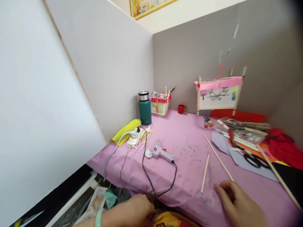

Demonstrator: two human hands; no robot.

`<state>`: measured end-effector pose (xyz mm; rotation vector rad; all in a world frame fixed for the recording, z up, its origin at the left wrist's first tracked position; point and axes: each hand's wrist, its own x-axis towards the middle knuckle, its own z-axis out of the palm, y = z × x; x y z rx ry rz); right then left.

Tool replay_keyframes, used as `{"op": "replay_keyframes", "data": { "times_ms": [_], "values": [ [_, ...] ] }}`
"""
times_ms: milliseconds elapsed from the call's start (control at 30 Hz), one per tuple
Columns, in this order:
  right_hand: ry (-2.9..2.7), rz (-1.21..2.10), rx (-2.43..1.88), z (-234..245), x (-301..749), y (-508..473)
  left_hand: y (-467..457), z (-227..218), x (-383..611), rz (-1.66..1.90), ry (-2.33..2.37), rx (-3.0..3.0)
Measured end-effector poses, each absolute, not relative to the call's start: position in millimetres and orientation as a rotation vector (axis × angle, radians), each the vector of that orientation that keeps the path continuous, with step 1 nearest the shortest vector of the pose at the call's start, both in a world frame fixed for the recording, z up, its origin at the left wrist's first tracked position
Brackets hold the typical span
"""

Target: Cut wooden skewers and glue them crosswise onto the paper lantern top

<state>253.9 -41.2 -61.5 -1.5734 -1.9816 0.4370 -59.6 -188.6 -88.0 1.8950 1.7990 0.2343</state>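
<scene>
My left hand (139,205), with a pale green bangle (98,217) on the wrist, is low at the table's front edge. Its fingers are curled, and what they hold, if anything, is hidden. My right hand (241,205) is over the cloth at the front right, thumb and forefinger brought together; nothing can be made out between the tips. One long wooden stick (217,156) runs down to the back of this hand's forefinger. To the left of that lies a shorter wooden stick (205,173). A glue gun (162,152) rests on its side mid-table, its black cord looping forward.
A power strip (134,138), yellow netting (126,130) and a green bottle (145,108) stand left. Behind are a decorated stick box (159,105) and small red bucket (181,109). A stick-framed paper lantern (219,94) hangs right, above scissors (255,160), pliers and papers.
</scene>
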Motion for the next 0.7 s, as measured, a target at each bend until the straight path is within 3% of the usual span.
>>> {"op": "replay_keyframes", "data": {
  "times_ms": [167, 333, 467, 700],
  "values": [
    [-2.067, 0.369, -1.701, -39.3, 231.2, -42.6, -157.5, -47.0, -3.4, 0.253, 1.413, 2.398],
    [-2.260, 0.099, -1.760, -16.7, 193.5, -38.7, -126.3, 0.7, 44.2, 0.501, 1.268, 2.255],
    [-2.353, 0.051, -1.769, -12.5, 187.0, -24.1, -110.5, 3.9, 60.4, 0.650, 1.448, 2.152],
    [-2.219, -0.031, -1.968, -2.9, 222.1, 41.7, -108.8, -12.3, 60.9, 0.654, 1.370, 2.158]
  ]
}}
